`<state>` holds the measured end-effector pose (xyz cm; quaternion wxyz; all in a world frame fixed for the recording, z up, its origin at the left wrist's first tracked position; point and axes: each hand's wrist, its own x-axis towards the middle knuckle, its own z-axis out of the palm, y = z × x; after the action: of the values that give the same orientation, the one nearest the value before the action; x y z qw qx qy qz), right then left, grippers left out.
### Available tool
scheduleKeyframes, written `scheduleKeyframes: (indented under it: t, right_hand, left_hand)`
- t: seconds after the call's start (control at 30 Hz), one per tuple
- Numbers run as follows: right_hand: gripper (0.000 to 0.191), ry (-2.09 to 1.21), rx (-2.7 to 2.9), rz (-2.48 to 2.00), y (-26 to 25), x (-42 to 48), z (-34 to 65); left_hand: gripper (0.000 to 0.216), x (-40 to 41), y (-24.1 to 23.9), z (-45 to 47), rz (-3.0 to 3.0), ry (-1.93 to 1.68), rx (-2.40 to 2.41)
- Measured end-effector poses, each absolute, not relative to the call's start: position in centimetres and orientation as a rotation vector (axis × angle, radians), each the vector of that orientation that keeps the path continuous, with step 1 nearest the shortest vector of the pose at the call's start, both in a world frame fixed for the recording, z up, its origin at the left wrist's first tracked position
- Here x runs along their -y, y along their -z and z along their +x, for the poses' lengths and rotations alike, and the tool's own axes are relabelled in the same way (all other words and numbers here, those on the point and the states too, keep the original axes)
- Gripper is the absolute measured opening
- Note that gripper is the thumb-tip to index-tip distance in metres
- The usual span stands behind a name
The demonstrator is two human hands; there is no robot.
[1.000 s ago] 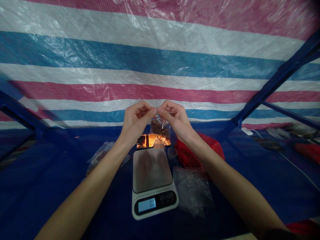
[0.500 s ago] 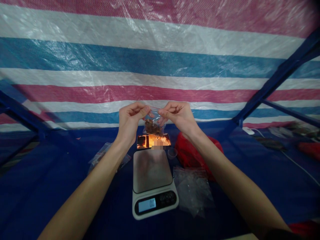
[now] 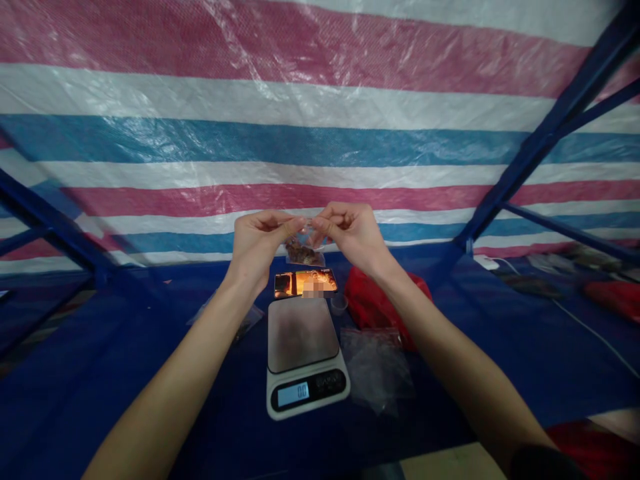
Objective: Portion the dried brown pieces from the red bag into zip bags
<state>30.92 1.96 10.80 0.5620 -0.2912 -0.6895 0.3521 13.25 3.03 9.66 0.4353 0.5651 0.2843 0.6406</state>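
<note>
Both hands are raised above the table, pinching the top edge of a small clear plastic bag (image 3: pixel 304 251) with brown bits inside. My left hand (image 3: pixel 258 241) grips its left corner, fingers closed. My right hand (image 3: pixel 351 233) grips its right corner, fingers closed too. The bag hangs between them, above a lit phone screen (image 3: pixel 305 283). Below stands a white digital kitchen scale (image 3: pixel 303 357) with a bare steel plate and a display showing zero.
A blue cloth (image 3: pixel 100 373) covers the table. A red plastic bag (image 3: pixel 380 305) and a heap of empty clear bags (image 3: pixel 375 367) lie right of the scale. More clear bags (image 3: pixel 245 320) lie left. A striped tarp (image 3: pixel 300 133) hangs behind, between blue metal bars (image 3: pixel 530 153).
The hands, apart half a second ago, have come together again at the bag's top. The camera has tilted up a little, so everything sits lower in view.
</note>
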Motion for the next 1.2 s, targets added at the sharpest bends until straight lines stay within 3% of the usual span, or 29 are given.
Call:
scheduleKeyframes:
  t: [0.23,0.5,0.63,0.93,1.07,1.2]
  right_hand:
    - [0.043,-0.786,1.663,-0.741,-11.0,1.8,30.4]
    - [0.037,-0.866,1.654,-0.924,-5.0,2.0,38.1]
    - [0.035,-0.945,1.803,-1.037,-1.8,2.2,40.3]
    - [0.024,-0.388,2.211,-1.352,-0.7,3.0,40.5]
    - [0.024,-0.256,2.146,-1.531,-0.8,2.9,44.5]
    - [0.021,-0.198,2.240,-1.756,1.2,2.1,49.1]
  left_hand:
    - [0.037,0.8,-9.6,11.9,1.232,-1.440,-0.722]
    - [0.042,-0.3,-6.0,2.1,1.192,-1.587,-1.083]
    - [0.044,-0.9,-2.1,-0.9,1.374,-1.391,-1.373]
    - [0.027,-2.7,2.4,-4.3,1.768,-0.904,-1.919]
    - [0.042,-2.8,3.3,-5.6,2.046,-0.538,-2.050]
    - [0.045,-2.9,3.9,-6.0,2.158,-0.620,-1.957]
